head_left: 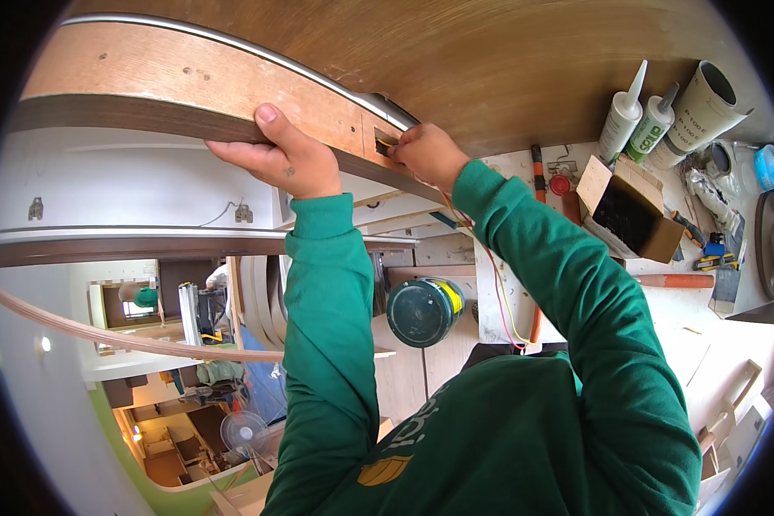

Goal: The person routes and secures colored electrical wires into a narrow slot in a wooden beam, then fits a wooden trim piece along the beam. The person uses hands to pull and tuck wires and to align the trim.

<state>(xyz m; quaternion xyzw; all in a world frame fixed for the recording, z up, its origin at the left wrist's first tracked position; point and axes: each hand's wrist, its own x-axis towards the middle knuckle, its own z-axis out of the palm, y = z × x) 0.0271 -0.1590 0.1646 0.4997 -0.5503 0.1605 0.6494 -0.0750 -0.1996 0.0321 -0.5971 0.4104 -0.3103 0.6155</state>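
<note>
Landmark: open cardboard box [628, 209] on workbench, flaps up, brown outside, dark inside.
- Two white sealant cartridges [635, 120] just above box, side by side, pointed nozzles up; right one carries green label.
- Pale grey cartridge tube [701, 110] right of those, open end up, small dark print on side.
- Round dark green can [424, 311] well left of and below box, yellow label on side.
</note>
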